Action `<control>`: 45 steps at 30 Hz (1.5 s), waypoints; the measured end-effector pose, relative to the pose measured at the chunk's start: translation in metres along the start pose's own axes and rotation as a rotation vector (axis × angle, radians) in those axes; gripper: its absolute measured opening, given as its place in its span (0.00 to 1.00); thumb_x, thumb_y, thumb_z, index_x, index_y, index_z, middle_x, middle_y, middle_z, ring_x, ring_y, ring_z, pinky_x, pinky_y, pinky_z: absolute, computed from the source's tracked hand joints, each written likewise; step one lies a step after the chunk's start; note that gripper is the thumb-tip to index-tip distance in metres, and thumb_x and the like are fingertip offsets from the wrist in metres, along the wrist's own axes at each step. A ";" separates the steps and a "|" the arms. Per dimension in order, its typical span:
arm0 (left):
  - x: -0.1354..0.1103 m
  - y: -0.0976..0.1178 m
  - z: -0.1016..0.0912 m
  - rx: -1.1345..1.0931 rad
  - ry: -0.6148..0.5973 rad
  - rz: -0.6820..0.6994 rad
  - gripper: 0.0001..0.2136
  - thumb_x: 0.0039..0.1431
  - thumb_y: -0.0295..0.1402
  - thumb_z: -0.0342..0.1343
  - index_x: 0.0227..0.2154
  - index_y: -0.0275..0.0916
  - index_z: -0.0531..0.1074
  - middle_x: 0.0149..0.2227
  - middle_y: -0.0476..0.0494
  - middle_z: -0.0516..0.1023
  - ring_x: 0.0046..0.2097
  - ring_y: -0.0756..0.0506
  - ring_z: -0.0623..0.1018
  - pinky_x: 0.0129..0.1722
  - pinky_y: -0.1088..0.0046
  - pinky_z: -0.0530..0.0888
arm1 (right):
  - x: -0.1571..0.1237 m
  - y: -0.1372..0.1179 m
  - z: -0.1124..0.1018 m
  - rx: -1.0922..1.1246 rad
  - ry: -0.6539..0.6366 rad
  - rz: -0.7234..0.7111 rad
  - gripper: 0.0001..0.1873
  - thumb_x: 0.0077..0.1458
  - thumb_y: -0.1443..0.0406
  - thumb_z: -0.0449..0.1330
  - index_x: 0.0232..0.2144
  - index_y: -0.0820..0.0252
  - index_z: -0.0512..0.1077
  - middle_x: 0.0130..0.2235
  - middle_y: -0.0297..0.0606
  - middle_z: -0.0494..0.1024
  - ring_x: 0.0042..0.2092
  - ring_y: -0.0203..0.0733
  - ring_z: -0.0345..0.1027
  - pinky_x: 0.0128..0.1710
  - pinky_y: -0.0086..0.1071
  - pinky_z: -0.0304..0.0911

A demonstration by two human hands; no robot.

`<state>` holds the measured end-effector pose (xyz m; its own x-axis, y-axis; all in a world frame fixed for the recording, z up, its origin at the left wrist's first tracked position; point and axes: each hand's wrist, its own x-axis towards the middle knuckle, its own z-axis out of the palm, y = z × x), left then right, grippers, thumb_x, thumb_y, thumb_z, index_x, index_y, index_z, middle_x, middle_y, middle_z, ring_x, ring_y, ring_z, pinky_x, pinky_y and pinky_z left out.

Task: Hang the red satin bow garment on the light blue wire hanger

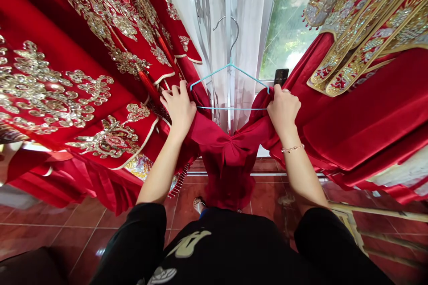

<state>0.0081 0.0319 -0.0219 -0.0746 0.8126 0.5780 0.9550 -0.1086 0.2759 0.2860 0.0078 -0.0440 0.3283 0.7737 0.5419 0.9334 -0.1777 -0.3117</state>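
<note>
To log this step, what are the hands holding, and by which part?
The left hand and right hand grip the red satin garment by gathered folds near either end of the blue wire hanger.

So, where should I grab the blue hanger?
Grab the curved hook at the top of the blue wire hanger, coming from above. It stands free of the cloth, while the left hand and right hand hold red satin near the hanger's ends.
</note>
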 end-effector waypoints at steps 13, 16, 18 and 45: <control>0.056 -0.024 -0.078 0.164 -0.205 0.185 0.20 0.60 0.21 0.53 0.56 0.28 0.67 0.59 0.30 0.69 0.55 0.34 0.76 0.56 0.54 0.74 | 0.051 0.087 -0.004 0.630 -0.120 0.096 0.06 0.37 0.72 0.59 0.20 0.58 0.65 0.20 0.28 0.62 0.25 0.34 0.57 0.26 0.29 0.53; 0.034 -0.033 -0.067 0.055 -0.130 0.123 0.17 0.59 0.23 0.53 0.52 0.34 0.71 0.62 0.33 0.66 0.49 0.39 0.79 0.52 0.59 0.76 | 0.015 0.111 0.015 1.050 -0.036 0.481 0.07 0.31 0.70 0.56 0.20 0.57 0.62 0.18 0.23 0.58 0.21 0.30 0.50 0.20 0.25 0.46; 0.018 -0.036 -0.056 0.006 -0.144 0.103 0.15 0.58 0.23 0.53 0.48 0.37 0.73 0.55 0.38 0.74 0.46 0.41 0.80 0.50 0.63 0.77 | -0.020 0.124 0.027 1.108 -0.032 0.570 0.08 0.30 0.67 0.55 0.19 0.56 0.59 0.16 0.21 0.57 0.20 0.30 0.50 0.19 0.25 0.47; -0.208 -0.121 0.037 0.264 -0.837 -0.297 0.17 0.63 0.22 0.46 0.32 0.37 0.81 0.38 0.35 0.80 0.44 0.36 0.83 0.47 0.60 0.79 | -0.238 0.127 0.119 0.169 -0.875 0.333 0.24 0.49 0.72 0.49 0.44 0.55 0.78 0.49 0.46 0.79 0.52 0.49 0.76 0.54 0.39 0.68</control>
<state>-0.0812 -0.1030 -0.2043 -0.1931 0.9460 -0.2602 0.9721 0.2205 0.0802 0.3091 -0.1262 -0.3056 0.2849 0.8921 -0.3506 0.7554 -0.4341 -0.4909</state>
